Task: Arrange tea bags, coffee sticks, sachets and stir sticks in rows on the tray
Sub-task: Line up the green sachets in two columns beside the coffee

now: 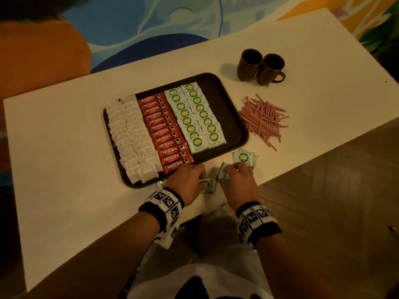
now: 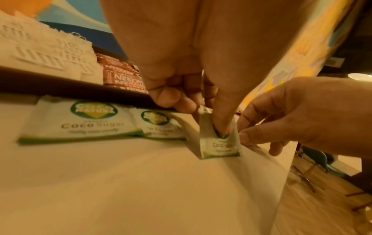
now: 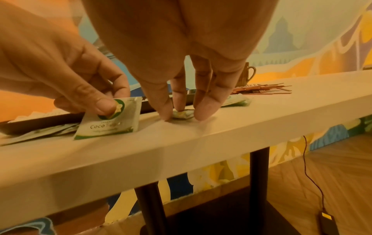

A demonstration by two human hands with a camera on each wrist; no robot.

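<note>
Pinching upright sachet [image 2: 219,143], left hand [image 1: 190,180], apparently logo-up

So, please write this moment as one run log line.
left hand: pinches sugar sachet | right hand: fingertips on another sachet | stir sticks: off tray

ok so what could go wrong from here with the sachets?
1. The left hand pinches one Coco Sugar sachet by its top near the table edge; a loose grip might drop it to the floor.
2. The right hand presses on a small sachet; it may slide rather than lift.
3. The stir sticks lie in a loose pile beside the tray; a passing sleeve could scatter them.
</note>
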